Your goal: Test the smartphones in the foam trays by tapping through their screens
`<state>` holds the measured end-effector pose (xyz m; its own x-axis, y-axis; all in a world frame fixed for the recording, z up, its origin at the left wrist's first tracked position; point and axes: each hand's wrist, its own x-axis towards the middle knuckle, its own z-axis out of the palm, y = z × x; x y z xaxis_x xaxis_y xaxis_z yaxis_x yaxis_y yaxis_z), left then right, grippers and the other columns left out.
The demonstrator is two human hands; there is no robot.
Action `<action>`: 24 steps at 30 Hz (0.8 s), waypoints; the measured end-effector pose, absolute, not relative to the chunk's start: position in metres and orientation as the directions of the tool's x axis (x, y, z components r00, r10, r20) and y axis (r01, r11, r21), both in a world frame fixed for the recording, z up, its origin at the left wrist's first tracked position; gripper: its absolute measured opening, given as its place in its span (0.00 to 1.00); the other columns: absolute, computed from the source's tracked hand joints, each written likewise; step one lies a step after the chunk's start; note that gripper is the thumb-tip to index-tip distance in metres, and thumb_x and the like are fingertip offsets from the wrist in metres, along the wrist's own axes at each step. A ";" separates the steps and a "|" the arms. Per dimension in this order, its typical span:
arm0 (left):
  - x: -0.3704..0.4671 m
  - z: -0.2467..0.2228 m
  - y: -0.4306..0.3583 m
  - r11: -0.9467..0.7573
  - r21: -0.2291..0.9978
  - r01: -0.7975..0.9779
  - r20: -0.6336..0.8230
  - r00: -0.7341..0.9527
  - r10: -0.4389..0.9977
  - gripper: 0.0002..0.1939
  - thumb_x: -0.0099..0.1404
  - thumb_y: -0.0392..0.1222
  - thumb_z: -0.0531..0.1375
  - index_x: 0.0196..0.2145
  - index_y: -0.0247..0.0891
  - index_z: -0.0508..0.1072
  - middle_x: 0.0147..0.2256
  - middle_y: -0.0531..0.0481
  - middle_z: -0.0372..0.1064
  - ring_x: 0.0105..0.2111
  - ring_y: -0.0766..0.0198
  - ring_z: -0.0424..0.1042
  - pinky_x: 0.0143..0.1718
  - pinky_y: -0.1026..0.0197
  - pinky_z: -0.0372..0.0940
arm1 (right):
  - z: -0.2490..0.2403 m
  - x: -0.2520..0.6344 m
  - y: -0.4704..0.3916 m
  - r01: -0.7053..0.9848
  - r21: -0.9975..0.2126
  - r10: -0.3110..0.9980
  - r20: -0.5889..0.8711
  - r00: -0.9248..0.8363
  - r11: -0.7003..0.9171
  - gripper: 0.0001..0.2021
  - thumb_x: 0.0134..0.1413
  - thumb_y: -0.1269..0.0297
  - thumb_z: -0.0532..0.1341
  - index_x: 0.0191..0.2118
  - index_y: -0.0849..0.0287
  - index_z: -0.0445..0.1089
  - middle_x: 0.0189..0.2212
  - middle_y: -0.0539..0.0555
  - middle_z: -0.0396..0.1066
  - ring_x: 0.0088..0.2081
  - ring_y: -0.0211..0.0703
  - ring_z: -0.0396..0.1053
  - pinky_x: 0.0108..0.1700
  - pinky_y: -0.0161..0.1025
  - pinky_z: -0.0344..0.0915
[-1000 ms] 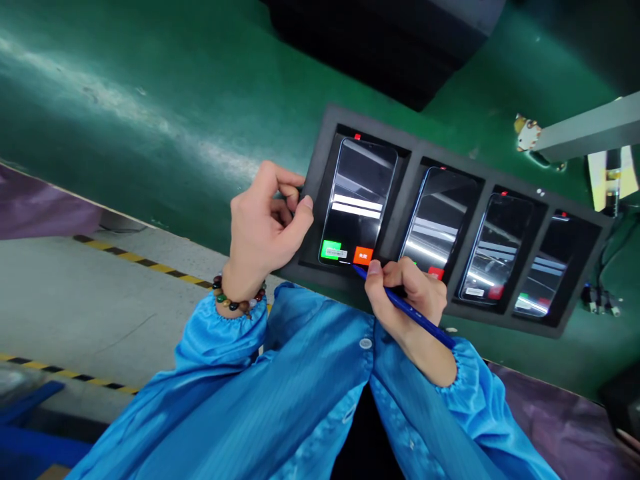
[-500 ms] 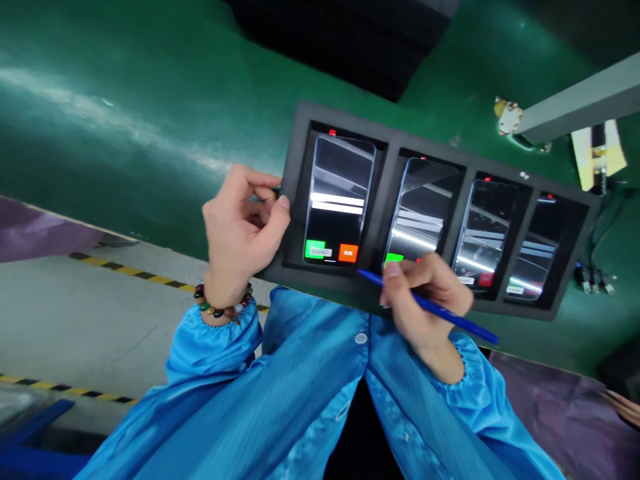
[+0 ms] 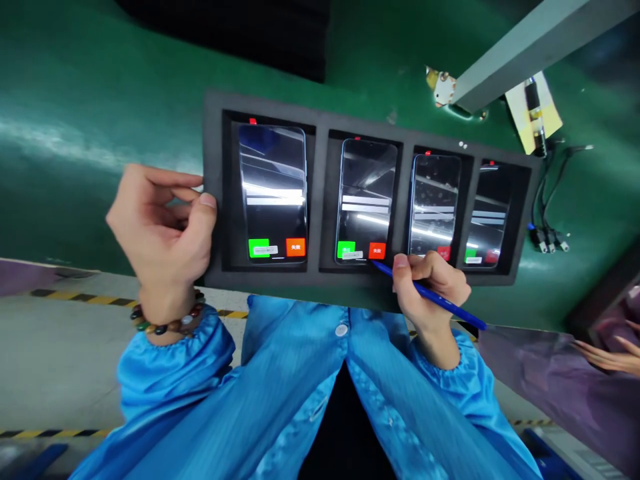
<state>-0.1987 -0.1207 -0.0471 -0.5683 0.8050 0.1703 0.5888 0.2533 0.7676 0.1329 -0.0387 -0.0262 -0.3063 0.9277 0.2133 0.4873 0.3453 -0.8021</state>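
A dark grey foam tray (image 3: 323,193) lies on the bench with several phones in its compartments. My left hand (image 3: 165,230) pinches the tray's left edge between thumb and fingers. In my right hand (image 3: 433,287) is a blue pen (image 3: 453,309), its tip by the lower edge of the second phone (image 3: 369,183). That phone and the leftmost phone (image 3: 275,173) both show a green and an orange-red box on dark, reflective screens. My right fingers overlap the bottom of the third phone (image 3: 435,193). The rightmost phone (image 3: 493,203) lies in the end compartment.
Behind the tray, a grey metal post (image 3: 510,53) rises from the green bench (image 3: 90,133). Black cables (image 3: 543,213) and a marker (image 3: 534,113) on yellow paper lie at the right. A dark object (image 3: 250,33) stands at the back. Another person's hand (image 3: 607,357) shows at far right.
The view has shifted, so the tray sits further left. My right hand has moved right along the tray, uncovering the second phone's lower boxes. My left hand stays on the tray's edge.
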 end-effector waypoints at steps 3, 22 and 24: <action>-0.202 -0.055 -0.118 0.239 0.783 0.575 0.214 -0.610 0.763 0.16 0.70 0.48 0.65 0.50 0.37 0.77 0.37 0.53 0.71 0.36 0.66 0.75 0.32 0.58 0.64 | -0.023 0.128 -0.035 0.472 -0.800 0.915 0.229 -0.331 0.371 0.23 0.68 0.69 0.66 0.25 0.54 0.52 0.17 0.40 0.59 0.17 0.29 0.59 0.22 0.32 0.57; -0.215 -0.070 -0.110 0.164 0.761 0.627 0.358 -0.618 0.700 0.18 0.53 0.45 0.66 0.40 0.33 0.80 0.31 0.52 0.72 0.27 0.67 0.70 0.27 0.65 0.55 | -0.021 0.169 -0.020 0.348 -0.912 0.976 0.200 -0.087 0.218 0.25 0.68 0.64 0.69 0.24 0.53 0.54 0.16 0.40 0.60 0.16 0.31 0.59 0.22 0.34 0.59; -0.220 -0.075 -0.111 0.189 0.760 0.621 0.347 -0.635 0.690 0.19 0.51 0.46 0.65 0.39 0.34 0.79 0.33 0.51 0.73 0.28 0.65 0.71 0.28 0.64 0.55 | -0.022 0.196 -0.011 0.396 -0.897 0.974 0.227 0.024 0.199 0.27 0.66 0.60 0.72 0.23 0.53 0.55 0.15 0.40 0.61 0.15 0.32 0.58 0.21 0.35 0.59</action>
<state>-0.2198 -0.1108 -0.0746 -0.6351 0.6898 0.3475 0.6213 0.1890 0.7604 0.1957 -0.0110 -0.0222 0.0237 0.9737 0.2266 0.3956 0.1991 -0.8966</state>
